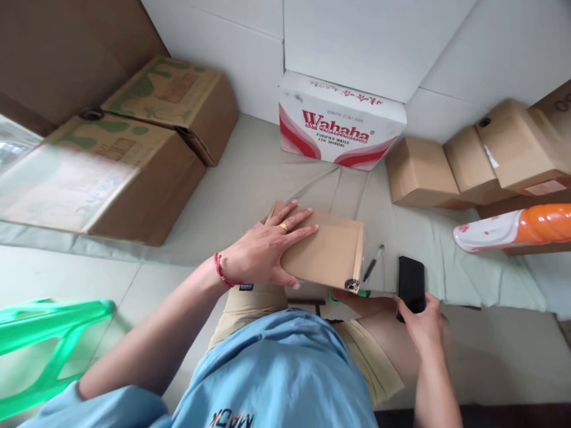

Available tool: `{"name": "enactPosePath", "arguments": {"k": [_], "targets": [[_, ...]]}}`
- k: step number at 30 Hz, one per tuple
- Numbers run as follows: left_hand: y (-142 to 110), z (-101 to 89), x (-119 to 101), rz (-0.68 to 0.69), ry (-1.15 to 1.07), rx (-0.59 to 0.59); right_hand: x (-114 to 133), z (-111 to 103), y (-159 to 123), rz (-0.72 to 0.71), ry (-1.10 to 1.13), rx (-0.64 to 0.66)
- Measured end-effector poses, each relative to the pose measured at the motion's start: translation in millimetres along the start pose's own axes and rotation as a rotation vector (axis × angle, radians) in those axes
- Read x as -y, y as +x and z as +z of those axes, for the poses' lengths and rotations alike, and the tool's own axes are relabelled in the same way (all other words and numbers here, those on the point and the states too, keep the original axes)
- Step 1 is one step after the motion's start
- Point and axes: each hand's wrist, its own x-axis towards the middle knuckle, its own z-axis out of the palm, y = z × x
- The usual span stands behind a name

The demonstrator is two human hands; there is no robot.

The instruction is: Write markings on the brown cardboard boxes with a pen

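My left hand (276, 245) lies flat with fingers spread on top of a brown cardboard box (332, 246) near the front edge of the cloth-covered surface. A ring is on one finger and a red cord circles the wrist. My right hand (422, 318) grips the lower end of a black smartphone (411, 282), thumb on one side and fingers on the other. The phone's dark face points up, at the front edge of the surface. Between box and phone lies a dark pen (373, 263) with a light end.
Large printed cartons (147, 178) stand at the left. A white and red water carton (341, 128) is against the wall. Plain brown boxes (423, 172) and an orange-and-white wrapped item (513, 226) are at the right. A green plastic stool (57, 333) stands on the floor at lower left.
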Motion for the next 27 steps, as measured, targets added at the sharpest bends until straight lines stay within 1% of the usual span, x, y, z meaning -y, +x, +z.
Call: {"name": "enactPosePath", "arguments": {"k": [3, 5, 6, 8, 11, 14, 16, 18, 22, 25, 27], "targets": [[0.7, 2.7, -2.2, -0.016, 0.002, -0.025, 9.7, -10.9, -33.6, 0.028, 0.351, 0.145], [1.2, 5.6, -2.8, -0.015, 0.004, -0.049, 21.9, -18.1, -64.0, -0.020, 0.507, 0.220], [1.4, 6.8, -2.9, -0.015, 0.005, -0.056, 29.2, -20.9, -79.9, -0.066, 0.528, 0.242], [1.6, 8.4, -2.8, -0.017, 0.007, -0.059, 44.9, -23.6, -109.2, -0.177, 0.505, 0.234], [1.8, 9.3, -3.0, -0.023, 0.015, -0.065, 66.3, -21.5, -138.9, -0.358, 0.364, 0.124], [1.7, 10.1, -3.9, -0.014, 0.011, -0.081, 82.3, -17.3, -151.4, -0.518, 0.212, -0.028], [1.5, 10.4, -4.2, -0.010, 0.003, -0.081, 90.1, -15.8, -154.5, -0.617, 0.154, -0.085], [1.6, 10.1, -4.2, -0.008, -0.002, -0.079, 95.6, -15.2, -156.2, -0.683, 0.131, -0.108], [1.9, 7.3, -5.4, -0.021, 0.005, -0.054, 98.1, -14.3, -157.8, -0.698, 0.120, -0.142], [1.1, 3.6, -10.0, -0.046, 0.038, -0.014, 95.0, -13.3, -158.2, -0.694, 0.123, -0.136], [0.1, 1.3, -14.2, -0.052, 0.073, 0.013, 92.4, -13.5, -158.5, -0.666, 0.131, -0.124]]}}
